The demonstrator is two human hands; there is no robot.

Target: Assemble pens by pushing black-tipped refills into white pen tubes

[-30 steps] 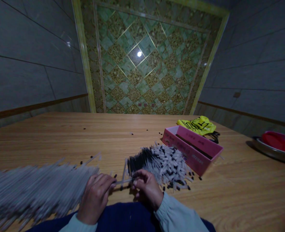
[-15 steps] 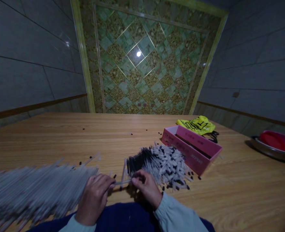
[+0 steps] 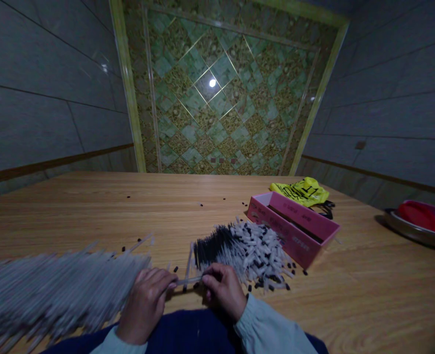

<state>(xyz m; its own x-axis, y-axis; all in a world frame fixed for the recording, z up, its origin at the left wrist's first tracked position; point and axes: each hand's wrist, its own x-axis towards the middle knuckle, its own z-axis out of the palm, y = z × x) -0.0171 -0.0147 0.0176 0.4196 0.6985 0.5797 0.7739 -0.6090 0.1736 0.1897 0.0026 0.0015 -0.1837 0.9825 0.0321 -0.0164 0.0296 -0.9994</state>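
Two sets of fingers (image 3: 168,279), left hand (image 3: 143,301) and right hand (image 3: 226,292), pinching one thin tube (image 3: 189,280) over the wood-grain worktop (image 3: 161,196)! Patterned tile wall (image 3: 217,132) beyond; pink box (image 3: 294,241) open, contents unclear; red tub (image 3: 420,217) in metal pan (image 3: 418,239).

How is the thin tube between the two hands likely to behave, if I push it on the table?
The thin tube is probably fairly stiff, since it runs straight from the left hand to the right hand. Being so slender, it is likely light. Its rod-like shape suggests it may roll on the table.
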